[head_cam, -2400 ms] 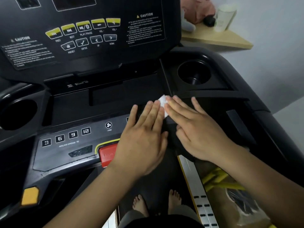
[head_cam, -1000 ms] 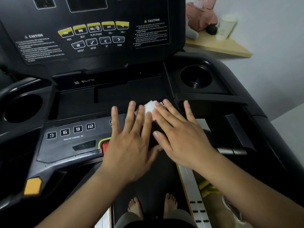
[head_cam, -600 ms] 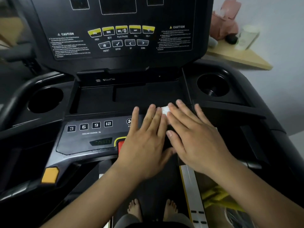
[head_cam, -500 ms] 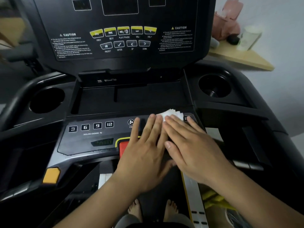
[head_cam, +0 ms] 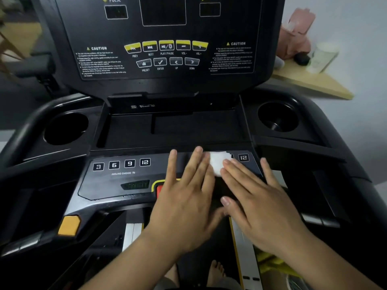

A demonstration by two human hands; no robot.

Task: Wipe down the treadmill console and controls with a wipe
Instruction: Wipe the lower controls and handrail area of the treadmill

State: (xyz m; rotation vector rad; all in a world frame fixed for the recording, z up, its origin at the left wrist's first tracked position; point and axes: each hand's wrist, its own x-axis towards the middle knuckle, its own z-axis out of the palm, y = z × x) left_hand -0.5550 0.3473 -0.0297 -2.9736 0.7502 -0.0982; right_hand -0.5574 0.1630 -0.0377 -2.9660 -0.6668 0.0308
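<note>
Flat left hand, perhaps atop wipe

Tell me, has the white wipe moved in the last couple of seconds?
Yes: the wipe slid off the tray, toward the near edge, and now lies beside the right 12 button.

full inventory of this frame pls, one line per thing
lower panel: one, grey-black, centre
wipe: one, white, on lower panel right of centre
upper console: one, black, top centre
media buttons: five, yellow, upper console
menu buttons: four, grey, below the yellow row
incline buttons: four, white numerals, lower panel left
cup holders: two, black, far left and right
red button: one, red, partly covered, panel centre
tab: one, orange, lower left
shelf: one, wooden, upper right
cup: one, white, blurred, on shelf
feet: two, bare, bottom centre
left hand: one, flat, fingers on wipe
right hand: one, flat, fingers on wipe
</note>
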